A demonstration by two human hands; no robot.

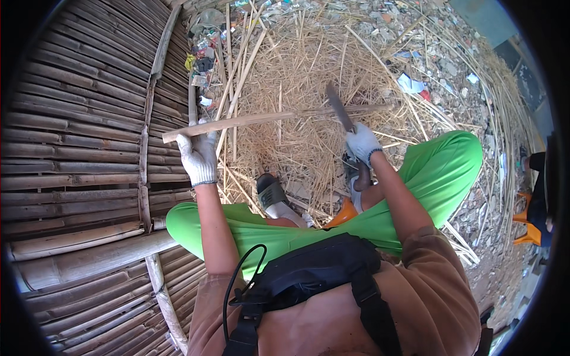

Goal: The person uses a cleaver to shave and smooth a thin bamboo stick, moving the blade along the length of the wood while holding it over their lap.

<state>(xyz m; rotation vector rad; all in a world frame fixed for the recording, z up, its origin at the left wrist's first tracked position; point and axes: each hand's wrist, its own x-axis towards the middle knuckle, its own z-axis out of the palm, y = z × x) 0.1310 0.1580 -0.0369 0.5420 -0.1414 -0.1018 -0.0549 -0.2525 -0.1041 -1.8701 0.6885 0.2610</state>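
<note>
A long split bamboo strip (249, 120) lies crosswise in front of me, rising slightly toward the right. Near its left end my left hand (199, 157), in a white knitted glove, grips it with the thumb on the near side. My right hand (362, 142), gloved the same way, is closed round a large knife (339, 107). The dark blade points up and to the left and crosses the strip toward its right end. Whether blade and strip touch, I cannot tell. Below the right glove a dark, rounded piece shows, probably the knife's handle.
A bamboo-slat wall (77, 136) stands close on my left. Shavings (309, 65) cover the ground ahead, with loose bamboo strips (237, 71) and litter around them. My sandalled foot (273, 193) is below the strip. Orange stools, one (527, 219) beside another person, stand nearby.
</note>
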